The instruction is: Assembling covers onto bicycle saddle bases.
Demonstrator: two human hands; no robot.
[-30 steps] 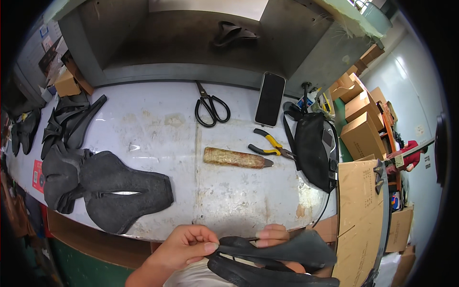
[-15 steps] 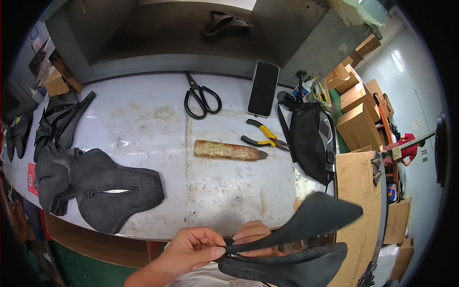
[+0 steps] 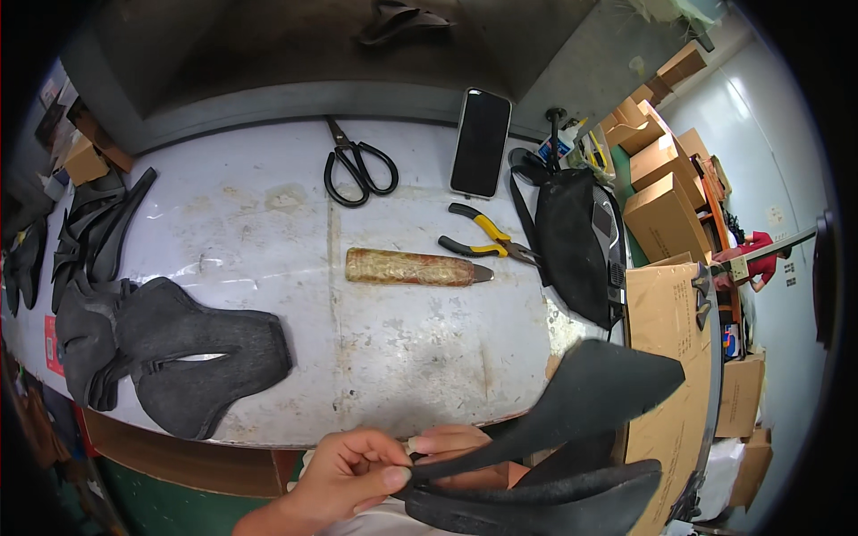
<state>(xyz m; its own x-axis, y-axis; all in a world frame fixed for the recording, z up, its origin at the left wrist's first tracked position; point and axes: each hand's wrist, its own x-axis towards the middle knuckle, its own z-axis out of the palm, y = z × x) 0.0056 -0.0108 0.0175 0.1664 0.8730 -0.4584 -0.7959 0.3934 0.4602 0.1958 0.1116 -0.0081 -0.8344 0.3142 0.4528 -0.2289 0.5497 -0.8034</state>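
Note:
At the lower middle, my left hand (image 3: 350, 475) pinches the narrow end of a folded black leather-like piece (image 3: 585, 393) between thumb and fingers. The piece looks like a shoe upper; its two wide flaps spread to the right, one above the other. My right hand (image 3: 454, 439) is closed on the same narrow end, partly hidden behind the upper flap. Both hands are at the near edge of the table. On the left lies a stack of similar black pieces (image 3: 214, 348) with a slit in the middle.
A knife with a wrapped handle (image 3: 407, 266), black-handled scissors (image 3: 359, 170), yellow-and-black pliers (image 3: 490, 237) and a phone (image 3: 483, 143) lie on the white table (image 3: 402, 357). A black pouch (image 3: 572, 246) lies at right, beside cardboard boxes (image 3: 666, 219). Farther right is another person (image 3: 760, 259).
The table and its tools sit slightly higher and further left in view. My hands have shifted a little left, still holding the folded black piece.

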